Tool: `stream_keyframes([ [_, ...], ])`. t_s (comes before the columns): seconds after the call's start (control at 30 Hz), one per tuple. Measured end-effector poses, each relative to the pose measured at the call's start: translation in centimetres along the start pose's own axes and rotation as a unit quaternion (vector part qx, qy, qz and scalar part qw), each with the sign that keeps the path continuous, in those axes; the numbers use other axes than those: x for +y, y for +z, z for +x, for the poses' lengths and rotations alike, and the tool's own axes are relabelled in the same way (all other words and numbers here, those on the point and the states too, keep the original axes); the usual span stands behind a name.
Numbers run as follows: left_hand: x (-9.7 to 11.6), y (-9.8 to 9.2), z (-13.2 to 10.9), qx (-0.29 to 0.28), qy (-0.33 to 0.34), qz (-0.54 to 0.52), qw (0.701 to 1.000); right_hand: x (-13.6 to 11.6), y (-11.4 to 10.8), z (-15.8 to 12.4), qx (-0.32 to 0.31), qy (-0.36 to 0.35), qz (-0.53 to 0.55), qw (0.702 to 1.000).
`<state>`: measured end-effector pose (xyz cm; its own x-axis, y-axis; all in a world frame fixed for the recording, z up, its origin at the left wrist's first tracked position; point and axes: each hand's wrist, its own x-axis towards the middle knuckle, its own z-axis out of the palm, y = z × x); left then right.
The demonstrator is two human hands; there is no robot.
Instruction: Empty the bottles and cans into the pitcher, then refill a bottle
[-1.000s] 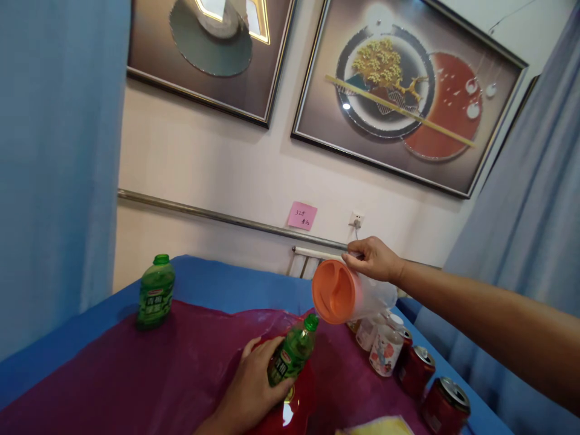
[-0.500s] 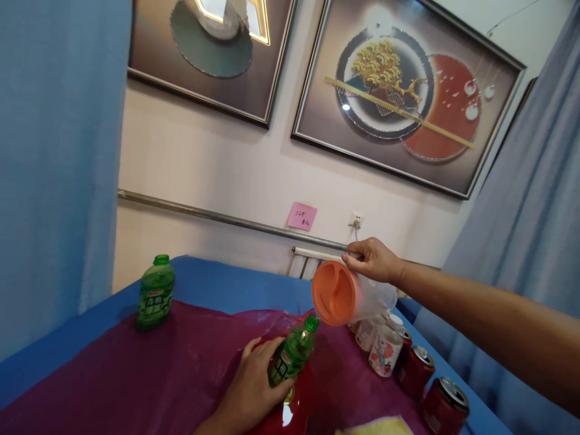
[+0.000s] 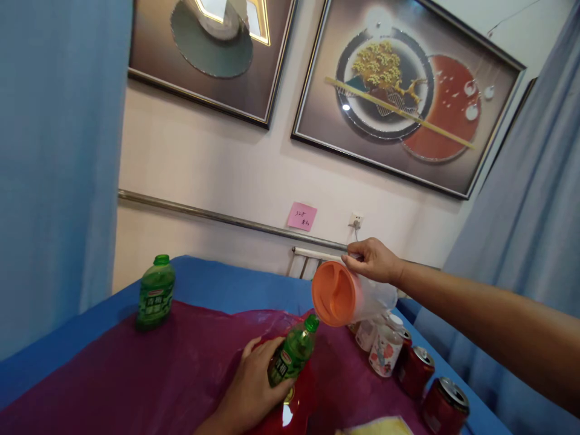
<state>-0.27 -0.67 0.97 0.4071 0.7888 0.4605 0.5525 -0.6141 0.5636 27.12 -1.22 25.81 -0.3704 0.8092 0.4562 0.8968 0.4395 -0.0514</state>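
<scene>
My left hand (image 3: 256,380) is wrapped round a green plastic bottle (image 3: 299,349), uncapped and tilted to the right over a shiny red dish (image 3: 301,402). With my right hand (image 3: 374,260) I grip the handle of a clear pitcher (image 3: 369,299) with an orange lid (image 3: 333,294). The pitcher is tipped on its side, its lid facing left and its lower edge close beside the bottle's mouth. Whether liquid is flowing between them, I cannot tell.
Another green bottle (image 3: 155,294) stands at the left. Along the right are a glass bottle with a printed label (image 3: 386,350) and red cans (image 3: 446,406). Purple plastic sheeting (image 3: 181,368) covers part of the blue tabletop (image 3: 212,278). A yellow cloth (image 3: 380,427) lies in front.
</scene>
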Motion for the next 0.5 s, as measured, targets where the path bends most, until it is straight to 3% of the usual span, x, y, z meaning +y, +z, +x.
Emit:
stream_keyframes([
  [0.5,-0.3,0.15,0.02,-0.011,-0.005,-0.002,1.0,0.13,0.04,0.05,-0.002,-0.002,-0.004,1.0],
])
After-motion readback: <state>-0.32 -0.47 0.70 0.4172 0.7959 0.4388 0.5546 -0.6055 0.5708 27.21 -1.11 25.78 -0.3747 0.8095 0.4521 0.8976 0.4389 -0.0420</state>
